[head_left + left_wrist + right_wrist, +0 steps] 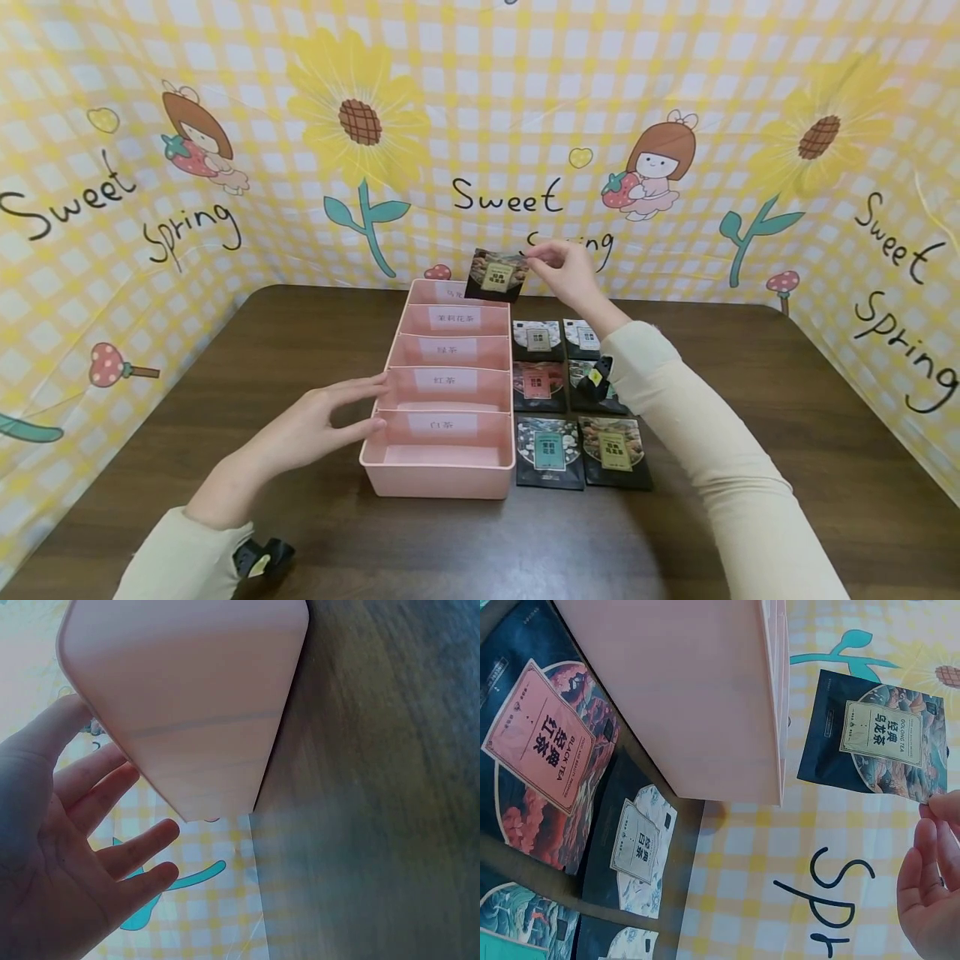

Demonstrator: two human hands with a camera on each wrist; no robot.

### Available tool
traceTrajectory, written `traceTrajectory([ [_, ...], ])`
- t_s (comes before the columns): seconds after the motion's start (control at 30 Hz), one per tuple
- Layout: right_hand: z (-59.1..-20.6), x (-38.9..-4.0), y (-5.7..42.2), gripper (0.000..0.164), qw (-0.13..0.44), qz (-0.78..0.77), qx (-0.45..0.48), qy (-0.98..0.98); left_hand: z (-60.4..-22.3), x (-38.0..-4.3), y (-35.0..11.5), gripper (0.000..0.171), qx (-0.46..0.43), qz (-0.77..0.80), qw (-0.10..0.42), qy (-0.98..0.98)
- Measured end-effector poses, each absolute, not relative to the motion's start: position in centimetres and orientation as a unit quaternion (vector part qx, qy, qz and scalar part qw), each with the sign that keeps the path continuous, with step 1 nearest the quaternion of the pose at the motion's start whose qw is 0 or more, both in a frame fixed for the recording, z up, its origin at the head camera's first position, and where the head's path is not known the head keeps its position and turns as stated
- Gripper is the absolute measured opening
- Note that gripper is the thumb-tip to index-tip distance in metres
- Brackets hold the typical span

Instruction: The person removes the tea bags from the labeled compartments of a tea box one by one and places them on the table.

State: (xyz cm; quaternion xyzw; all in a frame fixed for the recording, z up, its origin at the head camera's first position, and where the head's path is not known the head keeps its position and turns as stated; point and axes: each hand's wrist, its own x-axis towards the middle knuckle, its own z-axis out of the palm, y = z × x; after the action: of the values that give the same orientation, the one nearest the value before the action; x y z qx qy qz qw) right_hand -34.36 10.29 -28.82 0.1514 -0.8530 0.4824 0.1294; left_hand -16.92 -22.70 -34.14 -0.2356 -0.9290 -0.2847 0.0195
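My right hand [572, 273] pinches one corner of a dark oolong tea sachet [497, 277] between thumb and fingertips. The sachet hangs over the far end of a long pink divided box [435, 482], overlapping the label of its farthest compartment in the head view. In the right wrist view the oolong sachet [881, 735] faces the camera, beside the box's upper rim. My left hand [307, 429] is at the box's near left side, fingers spread and fairly straight, with fingertips right at the rim. The left wrist view shows the palm and the box's side wall [187, 697].
Right of the box, sachets lie in two columns: white tea [537, 338] at the back, black tea [537, 385] in the middle, jasmine tea [550, 451] and another oolong sachet [617, 451] in front. A patterned cloth [480, 125] rises behind the wooden table [322, 517].
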Motion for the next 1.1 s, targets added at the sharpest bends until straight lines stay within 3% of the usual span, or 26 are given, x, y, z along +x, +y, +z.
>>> traceTrajectory([
  [0.77, -28.4, -31.5, 12.7, 0.019, 0.111, 0.476, 0.185, -0.853, -34.1, -16.9, -22.6, 0.051, -0.238, -0.287, 0.019, -0.928],
  [1.1, -28.4, -29.8, 14.5, 0.024, 0.078, 0.468, 0.163, -0.865, -34.1, -17.0, -22.6, 0.048, -0.242, -0.286, 0.023, -0.927],
])
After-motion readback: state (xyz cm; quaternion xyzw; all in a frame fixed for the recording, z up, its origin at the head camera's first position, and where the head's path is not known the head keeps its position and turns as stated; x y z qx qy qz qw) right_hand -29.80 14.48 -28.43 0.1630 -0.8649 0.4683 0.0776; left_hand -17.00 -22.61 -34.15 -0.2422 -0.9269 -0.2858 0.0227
